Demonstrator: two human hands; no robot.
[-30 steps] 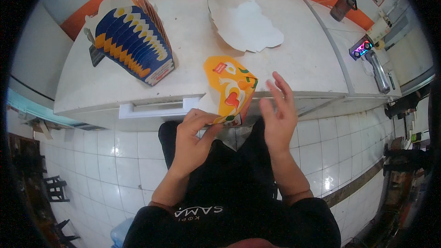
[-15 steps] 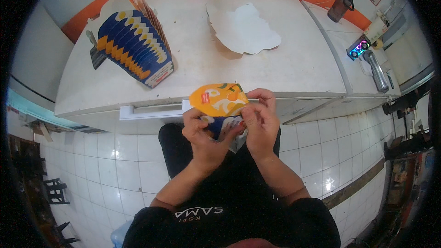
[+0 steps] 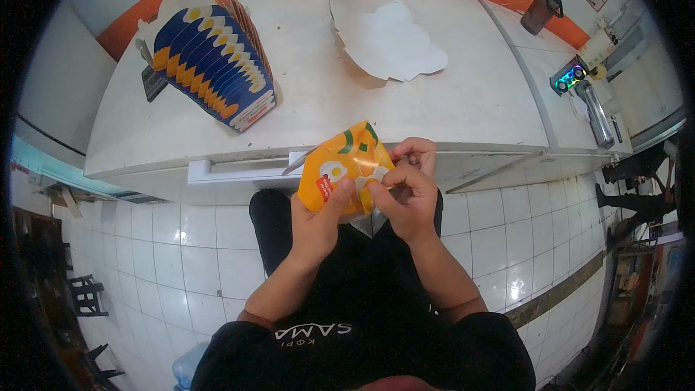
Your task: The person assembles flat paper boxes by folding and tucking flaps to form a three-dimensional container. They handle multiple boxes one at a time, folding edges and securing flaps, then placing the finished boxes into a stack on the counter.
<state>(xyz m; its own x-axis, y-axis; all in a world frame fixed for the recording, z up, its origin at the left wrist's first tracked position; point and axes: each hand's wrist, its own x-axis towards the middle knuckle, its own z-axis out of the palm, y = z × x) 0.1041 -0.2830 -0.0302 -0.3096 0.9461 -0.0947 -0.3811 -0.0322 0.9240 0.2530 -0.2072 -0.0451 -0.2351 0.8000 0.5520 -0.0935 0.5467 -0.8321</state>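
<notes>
A yellow printed paper food box with egg pictures is between my two hands, above my lap at the counter's front edge. My left hand grips its left side, thumb pressed on the yellow face. At its right edge my right hand pinches the card with thumb and fingers; part of the box is hidden behind this hand. On the counter at the left stands a nested stack of blue, white and orange paper food boxes. Beyond my hands lies a white card sheet with a wavy edge.
The white counter has a pale handle bar along its front. At the right are a dark bottle, a small device with coloured lights and a grey elongated object. A dark stool stands on the tiled floor.
The yellow face has tilted up toward me and now covers the blue part seen before. My left thumb has moved onto the yellow face; my right hand still pinches the right edge.
</notes>
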